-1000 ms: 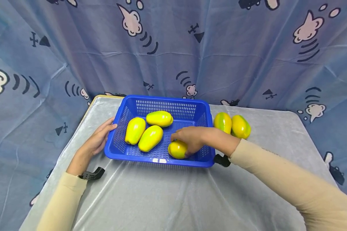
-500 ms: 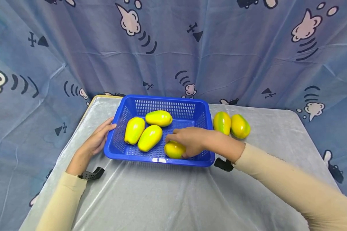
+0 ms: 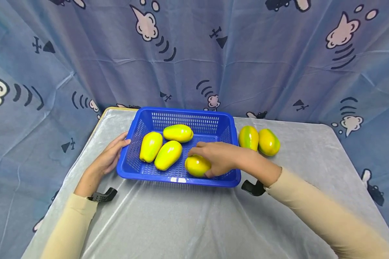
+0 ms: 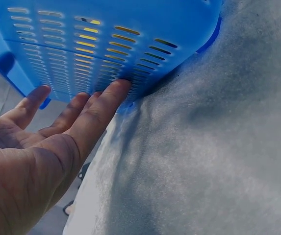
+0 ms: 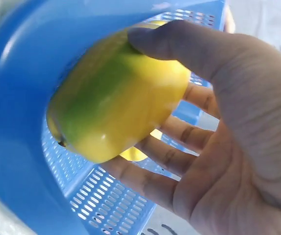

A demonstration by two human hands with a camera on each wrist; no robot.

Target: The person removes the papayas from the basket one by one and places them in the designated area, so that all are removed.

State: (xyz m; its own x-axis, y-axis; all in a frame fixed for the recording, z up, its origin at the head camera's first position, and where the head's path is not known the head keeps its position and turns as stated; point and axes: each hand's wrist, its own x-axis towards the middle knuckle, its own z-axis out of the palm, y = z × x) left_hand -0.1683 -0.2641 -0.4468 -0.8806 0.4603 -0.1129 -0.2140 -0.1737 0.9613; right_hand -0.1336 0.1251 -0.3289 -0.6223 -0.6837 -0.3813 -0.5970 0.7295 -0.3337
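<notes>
Inside the blue plastic basket (image 3: pixel 181 181), near its front right, my right hand (image 3: pixel 217 156) holds a yellow-green papaya (image 3: pixel 197 166). The right wrist view shows the thumb (image 5: pixel 152 41) over this papaya (image 5: pixel 115 93) and the fingers along its other side. My left hand (image 3: pixel 111 153) is at the basket's left side, a fingertip at the rim. Seen from the left wrist, the left hand's fairly straight fingers (image 4: pixel 93 115) rest against the slotted outer wall (image 4: pixel 81 54). Three more papayas lie in the basket's left half: one at left (image 3: pixel 151 146), another in front (image 3: pixel 168 155), the third behind (image 3: pixel 178 133).
Two papayas lie on the table to the right of the basket, one close to its wall (image 3: pixel 249 137) and one farther right (image 3: pixel 269 142). Silvery cloth (image 3: pixel 168 223) covers the table. A blue patterned curtain (image 3: pixel 188 54) hangs behind it.
The papaya in my right hand has shifted slightly left within the basket. My right wrist and sleeve have moved a little right and down. The left hand stays at the basket.
</notes>
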